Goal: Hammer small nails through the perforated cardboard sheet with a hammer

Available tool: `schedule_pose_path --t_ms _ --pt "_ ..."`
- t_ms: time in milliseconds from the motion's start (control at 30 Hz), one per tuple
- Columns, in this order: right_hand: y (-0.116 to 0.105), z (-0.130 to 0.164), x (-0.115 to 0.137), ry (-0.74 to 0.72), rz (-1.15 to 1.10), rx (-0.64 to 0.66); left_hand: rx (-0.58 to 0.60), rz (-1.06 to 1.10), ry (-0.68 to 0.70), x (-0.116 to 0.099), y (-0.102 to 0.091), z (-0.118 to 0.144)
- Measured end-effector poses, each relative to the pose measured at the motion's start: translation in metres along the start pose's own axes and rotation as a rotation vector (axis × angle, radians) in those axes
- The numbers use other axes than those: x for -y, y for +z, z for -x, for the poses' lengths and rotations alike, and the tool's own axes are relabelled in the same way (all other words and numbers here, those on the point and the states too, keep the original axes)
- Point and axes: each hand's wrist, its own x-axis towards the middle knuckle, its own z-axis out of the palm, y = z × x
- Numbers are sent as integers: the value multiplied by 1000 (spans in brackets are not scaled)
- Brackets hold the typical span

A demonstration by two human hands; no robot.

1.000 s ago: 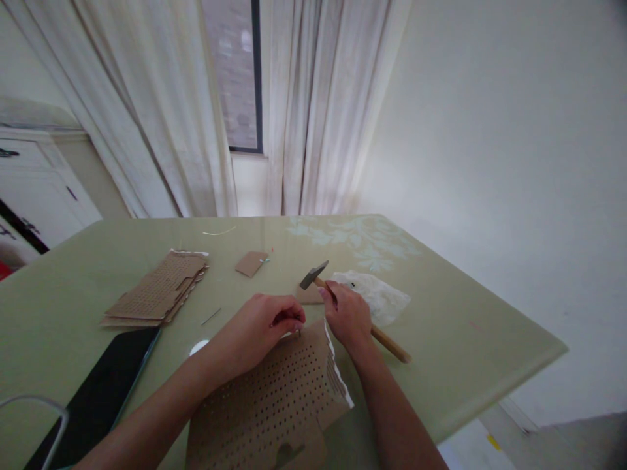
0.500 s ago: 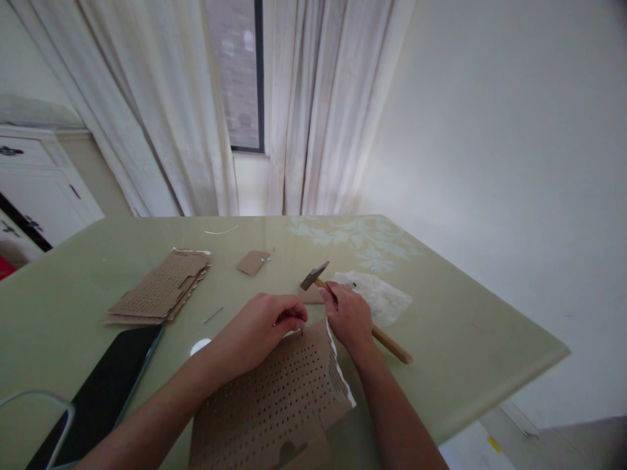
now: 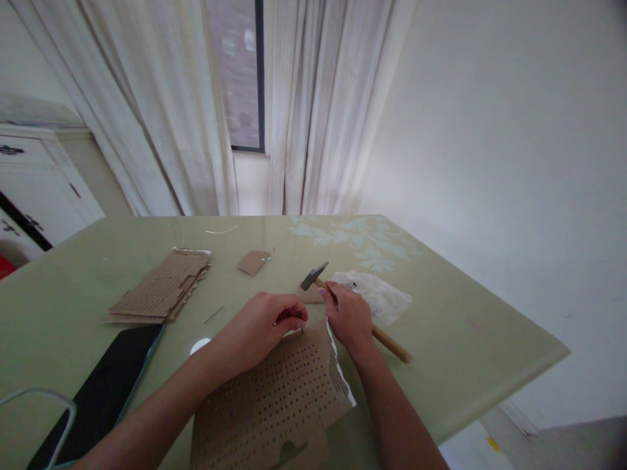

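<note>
My right hand [image 3: 349, 316] grips a small hammer [image 3: 316, 277] by its wooden handle, the dark head raised just above the table. My left hand [image 3: 264, 326] pinches a small nail [image 3: 302, 331] upright at the far edge of a perforated cardboard sheet [image 3: 274, 398] lying in front of me. Part of the sheet's right side is torn, showing a white edge. The hammer head hovers a short way beyond and right of the nail.
The green table [image 3: 465, 339] also holds a stack of perforated cardboard pieces [image 3: 159, 287], a small cardboard scrap [image 3: 253, 262], a loose nail [image 3: 212, 316], a clear plastic bag [image 3: 379, 297] and a dark tablet [image 3: 100, 391]. The table edge runs at the right. Curtains hang behind.
Almost nothing has moved; my hands, the nail and the hammer hold the same pose, with only a slight shift of the view.
</note>
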Motion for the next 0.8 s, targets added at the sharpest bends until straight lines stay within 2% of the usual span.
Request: schedule_pose_path --t_ms 533,600,667,800 --pt "-1 -2 -2 -9 -59 -22 28 13 -16 2 2 -3" --pt "-10 -1 -3 -19 -85 -39 35 17 -21 1 2 -3" --pt "-28 3 -3 -44 -113 -50 40 21 -23 1 2 -3" --pt "-82 20 5 -172 -164 4 32 42 -19 2 4 -5"
